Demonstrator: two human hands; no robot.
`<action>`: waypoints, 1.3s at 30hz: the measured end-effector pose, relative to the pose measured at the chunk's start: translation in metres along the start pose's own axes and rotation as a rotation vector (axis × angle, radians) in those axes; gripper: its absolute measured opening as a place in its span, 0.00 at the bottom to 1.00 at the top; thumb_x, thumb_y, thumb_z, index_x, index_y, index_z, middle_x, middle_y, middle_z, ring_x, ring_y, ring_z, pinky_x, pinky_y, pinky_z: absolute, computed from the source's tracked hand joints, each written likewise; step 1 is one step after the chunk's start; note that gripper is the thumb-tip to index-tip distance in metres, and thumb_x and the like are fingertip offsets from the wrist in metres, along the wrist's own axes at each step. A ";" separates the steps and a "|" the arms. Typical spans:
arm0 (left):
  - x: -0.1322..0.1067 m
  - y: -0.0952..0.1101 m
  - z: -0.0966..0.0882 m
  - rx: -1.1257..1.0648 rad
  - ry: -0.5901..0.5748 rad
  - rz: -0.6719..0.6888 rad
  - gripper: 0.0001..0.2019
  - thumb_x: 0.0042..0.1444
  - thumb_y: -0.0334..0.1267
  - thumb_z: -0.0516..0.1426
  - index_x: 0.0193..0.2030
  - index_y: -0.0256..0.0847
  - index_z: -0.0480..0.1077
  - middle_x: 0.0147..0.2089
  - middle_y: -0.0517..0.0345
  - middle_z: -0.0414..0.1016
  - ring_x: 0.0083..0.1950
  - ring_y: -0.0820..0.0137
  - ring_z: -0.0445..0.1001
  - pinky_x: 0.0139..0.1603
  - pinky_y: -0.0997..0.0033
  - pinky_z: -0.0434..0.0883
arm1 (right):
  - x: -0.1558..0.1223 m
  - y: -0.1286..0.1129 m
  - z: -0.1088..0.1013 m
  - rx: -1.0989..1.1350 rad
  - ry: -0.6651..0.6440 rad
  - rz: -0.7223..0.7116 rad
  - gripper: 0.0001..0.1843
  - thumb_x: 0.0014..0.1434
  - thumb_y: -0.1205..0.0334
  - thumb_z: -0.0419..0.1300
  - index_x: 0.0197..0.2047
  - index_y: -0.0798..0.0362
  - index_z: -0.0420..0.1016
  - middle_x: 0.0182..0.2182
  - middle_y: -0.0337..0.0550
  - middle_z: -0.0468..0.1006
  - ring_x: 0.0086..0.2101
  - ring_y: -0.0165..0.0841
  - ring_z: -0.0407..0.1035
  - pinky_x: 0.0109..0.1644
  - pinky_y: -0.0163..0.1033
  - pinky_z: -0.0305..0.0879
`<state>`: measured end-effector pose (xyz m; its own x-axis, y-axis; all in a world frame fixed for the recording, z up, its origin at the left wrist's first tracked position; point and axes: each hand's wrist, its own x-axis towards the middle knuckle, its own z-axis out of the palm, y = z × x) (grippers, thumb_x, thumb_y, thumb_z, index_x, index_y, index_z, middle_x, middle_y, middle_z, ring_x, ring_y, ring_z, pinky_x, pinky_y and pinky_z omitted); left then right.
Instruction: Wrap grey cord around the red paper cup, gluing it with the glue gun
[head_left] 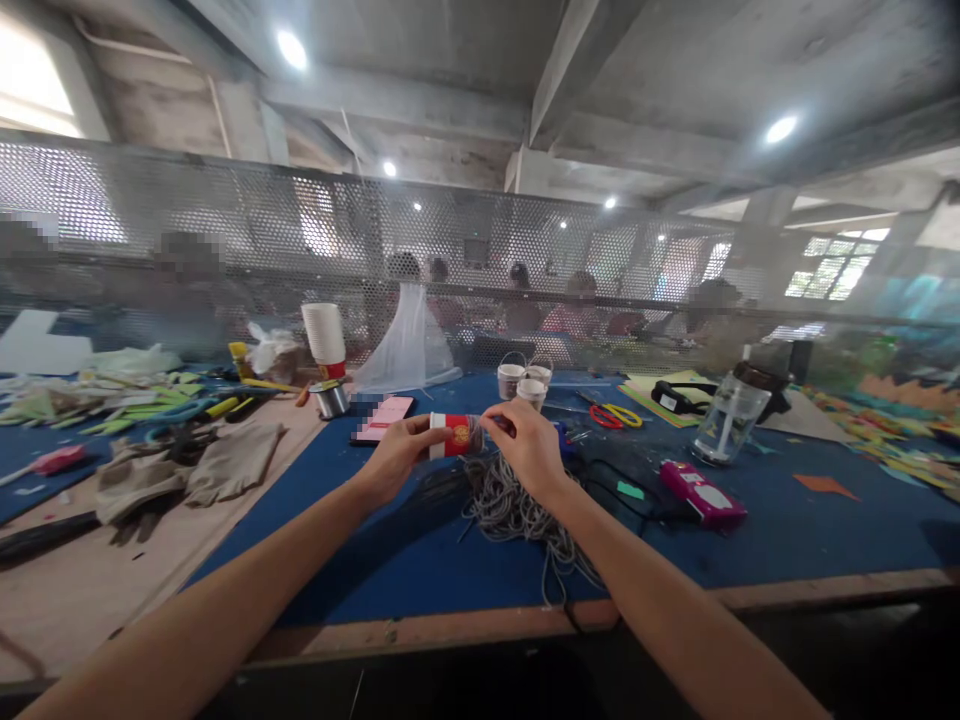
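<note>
Red and white paper makes up the cup (452, 436), held on its side above the bench (337, 575). The left hand (403, 452) grasps it at its white end, fingers over the top and thumb along the near side, probably so that the far end stays free and steady for the other hand. At that end, grey cord (517, 505) lies around the cup, and the right hand (526, 448) is closed there in a pinch, apparently on a strand; the fingertips hide exactly how it is gripped. Which end of the cup is its mouth, I cannot tell.

Directly below the right hand sits the loose heap of the same cord, likely kept so close that a length can be drawn up without reaching. Just beyond that hand stand three small pails with thin handles, a nearby one (512, 381) among them, upright and grouped together. To its right, farther out, lie scissors (613, 416) with red and yellow handles, seemingly set aside yet within reach, and nearer, a purple device (703, 494). Beyond the left hand a phone (382, 419) lies flat; past it, a stack of paper cups (323, 335) rises, nested presumably to save room. Work gloves (234, 466) rest well to that hand's left.
</note>
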<state>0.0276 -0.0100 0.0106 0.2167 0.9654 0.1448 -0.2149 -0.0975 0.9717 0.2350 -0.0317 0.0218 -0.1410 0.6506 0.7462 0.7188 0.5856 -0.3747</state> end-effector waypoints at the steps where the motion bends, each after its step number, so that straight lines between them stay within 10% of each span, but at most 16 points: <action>1: 0.000 0.000 0.000 0.009 -0.003 0.000 0.13 0.45 0.39 0.71 0.38 0.35 0.81 0.39 0.48 0.84 0.35 0.65 0.80 0.40 0.68 0.74 | 0.000 0.000 0.000 -0.003 0.003 -0.005 0.10 0.68 0.55 0.58 0.40 0.47 0.80 0.34 0.39 0.75 0.34 0.31 0.70 0.38 0.33 0.61; 39: -0.004 0.004 0.002 0.142 -0.137 0.023 0.10 0.47 0.39 0.69 0.37 0.38 0.82 0.37 0.50 0.84 0.33 0.67 0.77 0.37 0.71 0.71 | 0.002 0.007 0.002 -0.040 0.019 -0.079 0.09 0.67 0.55 0.61 0.38 0.47 0.80 0.34 0.39 0.72 0.35 0.32 0.69 0.41 0.36 0.61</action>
<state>0.0274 -0.0144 0.0143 0.3432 0.9215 0.1818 -0.0871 -0.1615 0.9830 0.2382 -0.0249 0.0196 -0.1861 0.5938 0.7828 0.7325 0.6148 -0.2922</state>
